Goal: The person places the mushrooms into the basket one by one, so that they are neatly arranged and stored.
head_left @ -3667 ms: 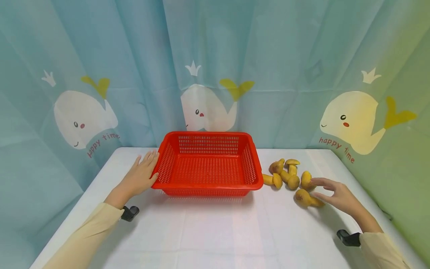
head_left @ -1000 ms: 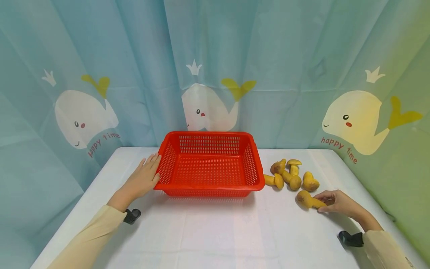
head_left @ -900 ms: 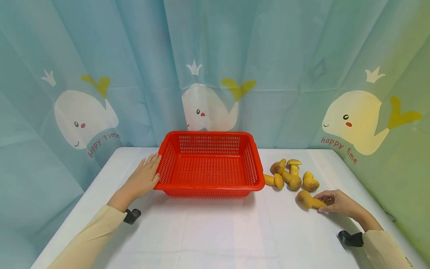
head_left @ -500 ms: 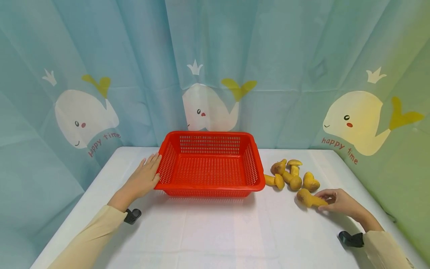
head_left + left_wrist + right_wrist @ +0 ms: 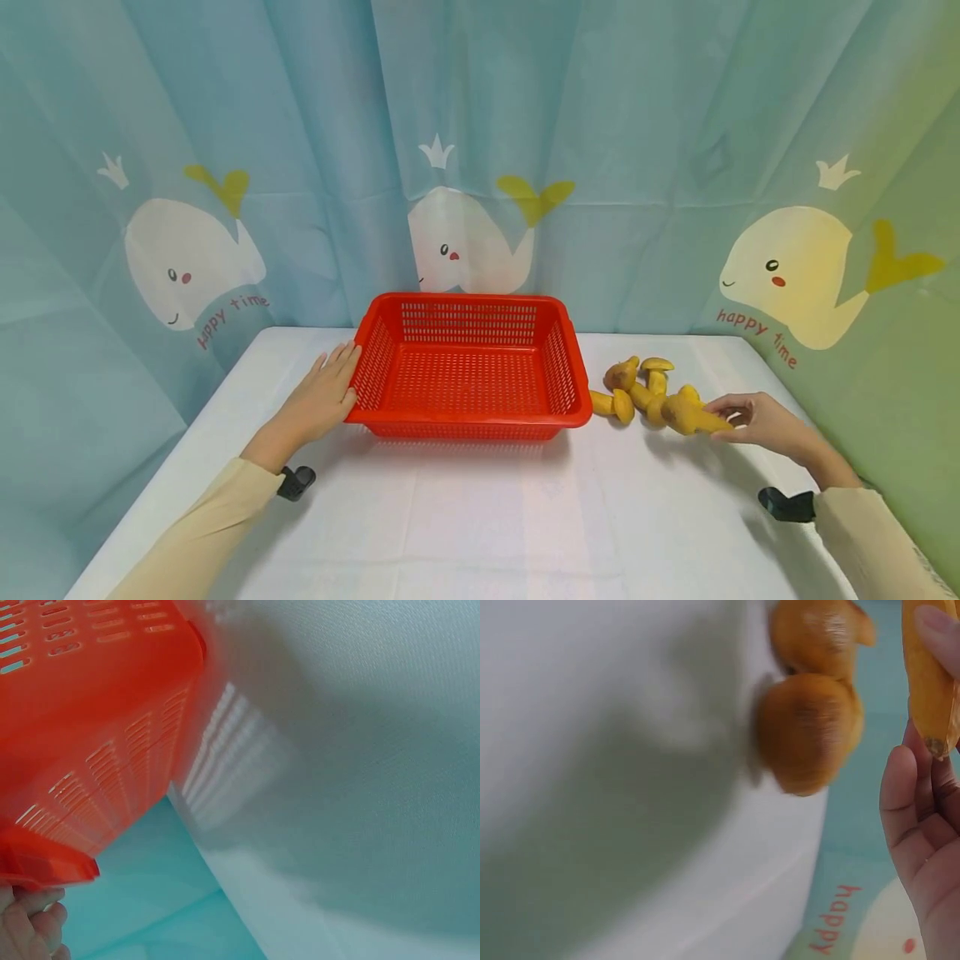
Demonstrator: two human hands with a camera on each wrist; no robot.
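My right hand pinches a yellow-brown mushroom by its stem, cap pointing left, raised over the table with its shadow below. In the right wrist view the thumb presses on the stem, with the other fingers behind and below it. My left hand touches the left rim of a red slotted plastic basket, its fingers extended. The left wrist view has those fingertips right at the rim's underside. The basket holds nothing.
Several more mushrooms lie in a group right of the basket, one mushroom close to its rim. The held mushroom partly covers two of them. Behind the white table hangs a blue curtain with printed whales.
My right hand moved from above the nearest mushroom down to its stem, gripped it and lifted it up and away from me. My left hand has stayed at the basket rim.
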